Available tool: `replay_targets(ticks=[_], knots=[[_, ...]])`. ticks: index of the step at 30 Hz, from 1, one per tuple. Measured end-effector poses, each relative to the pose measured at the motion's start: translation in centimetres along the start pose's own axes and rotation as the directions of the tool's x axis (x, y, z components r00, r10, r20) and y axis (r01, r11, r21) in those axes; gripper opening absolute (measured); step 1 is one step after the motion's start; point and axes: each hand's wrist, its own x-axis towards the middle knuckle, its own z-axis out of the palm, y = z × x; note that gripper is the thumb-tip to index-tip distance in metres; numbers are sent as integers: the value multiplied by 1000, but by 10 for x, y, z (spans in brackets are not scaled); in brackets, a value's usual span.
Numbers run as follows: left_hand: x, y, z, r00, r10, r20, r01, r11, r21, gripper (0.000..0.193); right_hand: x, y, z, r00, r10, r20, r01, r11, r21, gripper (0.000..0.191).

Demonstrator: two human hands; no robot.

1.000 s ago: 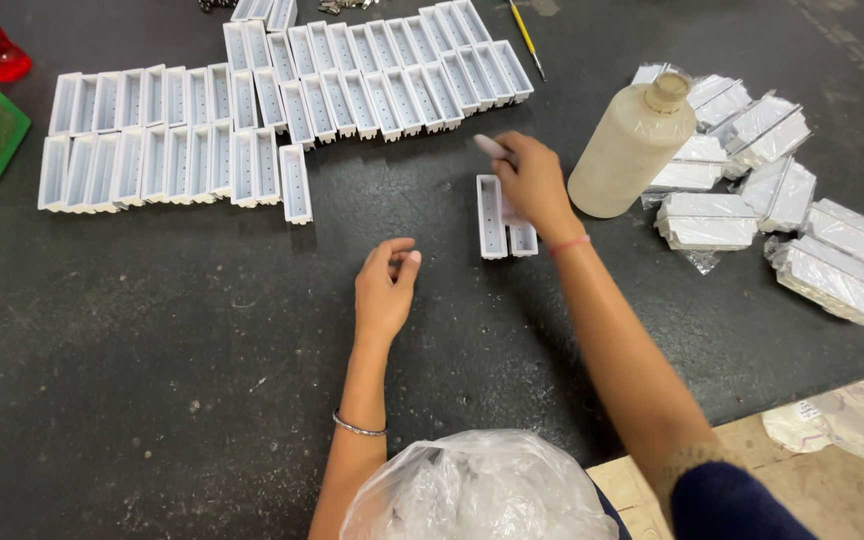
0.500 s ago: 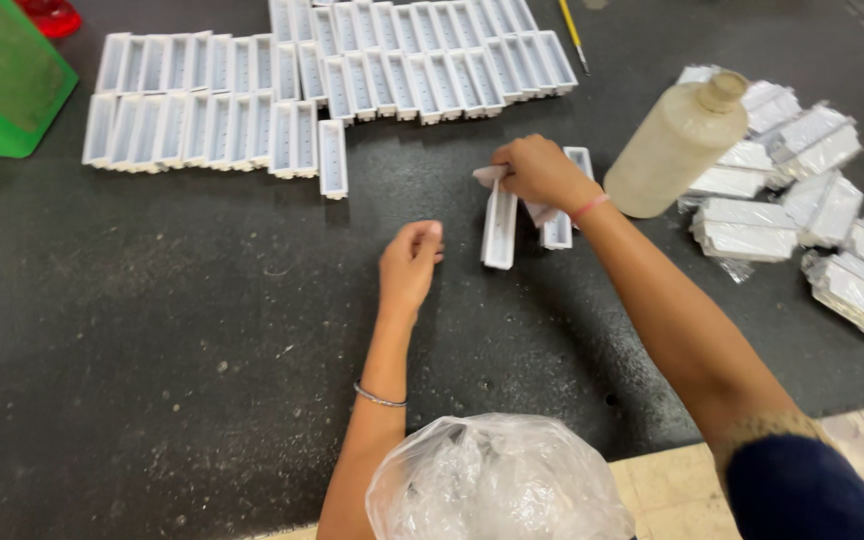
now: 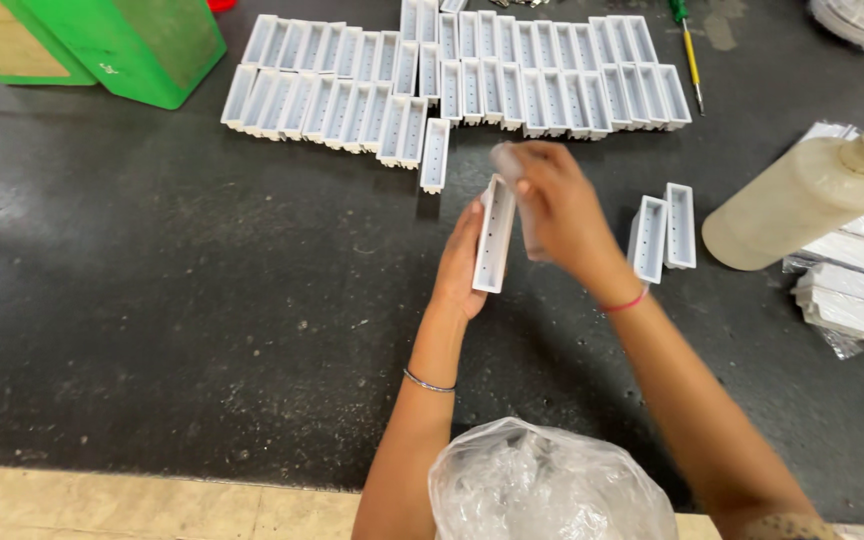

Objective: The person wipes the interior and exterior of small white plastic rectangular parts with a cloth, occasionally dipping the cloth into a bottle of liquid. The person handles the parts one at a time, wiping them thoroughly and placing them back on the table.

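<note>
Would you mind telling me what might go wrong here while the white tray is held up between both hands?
1. The left hand only props the white tray by its side, so it might slip onto the black table.
2. The right hand is blurred and holds something I cannot make out; a hurried move could knock the two loose trays beside it.
3. The plastic bottle lies on its side and might roll.

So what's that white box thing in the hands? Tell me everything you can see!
The white tray is a long, narrow, open-topped box that looks like plastic, with a row of small holes along its floor. It looks empty. It is lifted off the dark table, standing nearly on end with its open side showing. The left hand cradles it from the left, and the right hand touches its upper right edge.
</note>
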Motion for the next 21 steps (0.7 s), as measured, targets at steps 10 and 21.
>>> replay_targets(ticks=[10, 21], knots=[[-5, 14, -3, 987, 147, 62, -131, 967, -217, 47, -67, -40, 35, 996, -14, 87, 18, 999, -41, 46], [-11, 22, 5, 979, -42, 201, 111, 930, -349, 40, -38, -17, -22, 945, 324, -41, -314, 936, 156, 27]])
